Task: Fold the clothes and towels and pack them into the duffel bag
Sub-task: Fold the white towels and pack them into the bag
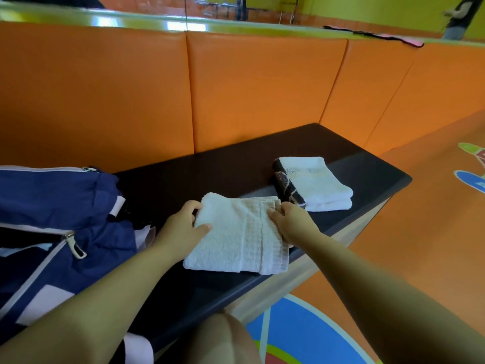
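Note:
A folded white towel (240, 237) lies on the dark bench (262, 164) in front of me. My left hand (181, 227) grips its left edge, thumb on top and fingers curled round the far corner. My right hand (291, 219) pinches its right edge near the far corner. A second folded towel (317, 182), white with a dark patterned band, sits further right on the bench, apart from both hands. The navy duffel bag (55, 227) with grey zips lies at the left, beside my left forearm.
Orange padded panels (262, 88) rise behind the bench. The bench's front edge drops to an orange floor (425, 232) with coloured shapes. A black and pink strap (380, 38) lies on the ledge above. A person stands at the far top right. My knee shows at the bottom.

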`<act>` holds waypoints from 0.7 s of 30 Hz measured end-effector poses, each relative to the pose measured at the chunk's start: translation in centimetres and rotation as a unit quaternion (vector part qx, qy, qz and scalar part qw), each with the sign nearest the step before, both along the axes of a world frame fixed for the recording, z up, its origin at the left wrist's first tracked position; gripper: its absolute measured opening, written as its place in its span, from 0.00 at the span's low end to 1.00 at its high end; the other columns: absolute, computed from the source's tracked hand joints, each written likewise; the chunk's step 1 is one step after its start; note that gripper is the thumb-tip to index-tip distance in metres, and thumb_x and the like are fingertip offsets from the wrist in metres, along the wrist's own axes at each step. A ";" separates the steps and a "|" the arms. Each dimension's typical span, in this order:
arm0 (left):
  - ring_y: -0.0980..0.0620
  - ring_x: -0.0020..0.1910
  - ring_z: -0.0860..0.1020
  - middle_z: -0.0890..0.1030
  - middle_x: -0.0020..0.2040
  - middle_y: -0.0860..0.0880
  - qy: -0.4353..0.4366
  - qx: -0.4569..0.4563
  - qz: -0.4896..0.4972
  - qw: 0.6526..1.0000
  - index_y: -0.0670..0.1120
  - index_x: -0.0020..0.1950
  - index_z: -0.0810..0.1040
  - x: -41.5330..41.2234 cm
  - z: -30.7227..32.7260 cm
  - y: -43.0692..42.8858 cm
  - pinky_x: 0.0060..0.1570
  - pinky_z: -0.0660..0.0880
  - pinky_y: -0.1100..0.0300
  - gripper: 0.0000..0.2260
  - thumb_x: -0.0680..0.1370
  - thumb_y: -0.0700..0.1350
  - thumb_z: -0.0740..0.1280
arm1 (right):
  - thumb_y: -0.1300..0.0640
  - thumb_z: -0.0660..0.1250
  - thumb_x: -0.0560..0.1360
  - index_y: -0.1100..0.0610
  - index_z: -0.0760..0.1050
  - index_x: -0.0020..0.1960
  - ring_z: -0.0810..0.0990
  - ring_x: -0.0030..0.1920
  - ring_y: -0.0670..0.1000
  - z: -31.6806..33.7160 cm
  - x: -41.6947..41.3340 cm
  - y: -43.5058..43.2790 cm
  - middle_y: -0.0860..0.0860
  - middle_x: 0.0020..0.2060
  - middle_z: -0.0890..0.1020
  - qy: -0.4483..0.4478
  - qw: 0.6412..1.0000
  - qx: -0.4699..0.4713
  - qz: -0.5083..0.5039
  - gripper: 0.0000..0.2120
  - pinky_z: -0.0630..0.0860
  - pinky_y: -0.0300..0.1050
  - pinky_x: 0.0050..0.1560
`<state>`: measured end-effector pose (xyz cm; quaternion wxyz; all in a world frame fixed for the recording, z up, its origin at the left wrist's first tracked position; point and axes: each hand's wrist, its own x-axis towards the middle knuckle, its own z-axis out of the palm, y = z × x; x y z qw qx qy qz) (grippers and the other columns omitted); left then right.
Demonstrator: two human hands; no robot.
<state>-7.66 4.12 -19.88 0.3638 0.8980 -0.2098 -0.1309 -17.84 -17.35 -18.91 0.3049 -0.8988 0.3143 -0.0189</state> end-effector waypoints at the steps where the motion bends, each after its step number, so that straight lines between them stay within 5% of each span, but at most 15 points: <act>1: 0.53 0.41 0.76 0.74 0.43 0.53 -0.005 0.007 0.004 1.000 0.53 0.65 0.66 0.0 -0.2 -0.1 0.37 0.71 0.58 0.20 0.75 0.49 0.68 | 0.45 0.57 0.79 0.50 0.64 0.37 0.72 0.34 0.48 -0.3 0.0 0.0 0.47 0.33 0.72 0.014 1.000 -0.014 -0.002 0.15 0.67 0.44 0.34; 5: 0.47 0.50 0.75 0.73 0.58 0.46 -0.012 0.060 0.046 0.997 0.51 0.67 0.65 -0.1 -0.5 -0.2 0.43 0.72 0.55 0.24 0.74 0.52 0.68 | 0.43 0.60 0.78 0.55 0.69 0.50 0.74 0.38 0.50 -0.5 -0.1 0.2 0.49 0.38 0.75 0.015 0.999 -0.033 -0.032 0.15 0.69 0.45 0.35; 8: 0.44 0.58 0.74 0.71 0.65 0.43 0.016 0.087 0.068 0.994 0.46 0.71 0.62 -0.2 -0.1 -0.5 0.50 0.73 0.53 0.30 0.73 0.52 0.69 | 0.43 0.66 0.74 0.56 0.65 0.59 0.77 0.43 0.50 0.4 -0.5 0.7 0.52 0.48 0.77 -0.016 0.998 0.057 -0.037 0.22 0.74 0.44 0.40; 10: 0.46 0.54 0.75 0.74 0.63 0.43 0.056 0.087 0.076 0.992 0.42 0.70 0.63 -0.3 0.3 -0.8 0.49 0.73 0.53 0.29 0.73 0.50 0.69 | 0.43 0.72 0.70 0.56 0.62 0.64 0.77 0.48 0.52 1.1 -0.9 1.4 0.52 0.55 0.76 0.000 0.995 0.096 -0.011 0.32 0.75 0.45 0.44; 15: 0.46 0.48 0.79 0.81 0.51 0.44 0.205 -0.004 0.085 0.975 0.39 0.57 0.77 -0.8 0.7 -0.1 0.50 0.77 0.51 0.21 0.67 0.47 0.74 | 0.48 0.76 0.67 0.58 0.56 0.70 0.75 0.48 0.53 2.2 -2.0 2.4 0.57 0.59 0.76 0.049 0.997 0.027 0.047 0.41 0.77 0.51 0.52; 18: 0.47 0.49 0.80 0.81 0.50 0.45 0.226 -0.061 0.058 0.970 0.41 0.54 0.78 -1.8 1.1 0.6 0.52 0.77 0.51 0.14 0.71 0.44 0.72 | 0.48 0.77 0.66 0.58 0.52 0.72 0.75 0.58 0.57 2.1 -2.5 2.8 0.58 0.65 0.71 0.071 0.995 0.016 0.066 0.47 0.75 0.51 0.57; 21: 0.48 0.51 0.78 0.79 0.53 0.47 0.212 -0.098 0.018 0.972 0.47 0.58 0.73 -2.7 1.5 1.4 0.52 0.76 0.51 0.15 0.72 0.40 0.70 | 0.45 0.78 0.63 0.53 0.48 0.75 0.64 0.68 0.60 1.8 -2.8 3.5 0.57 0.71 0.60 0.068 0.994 -0.045 0.067 0.53 0.69 0.55 0.64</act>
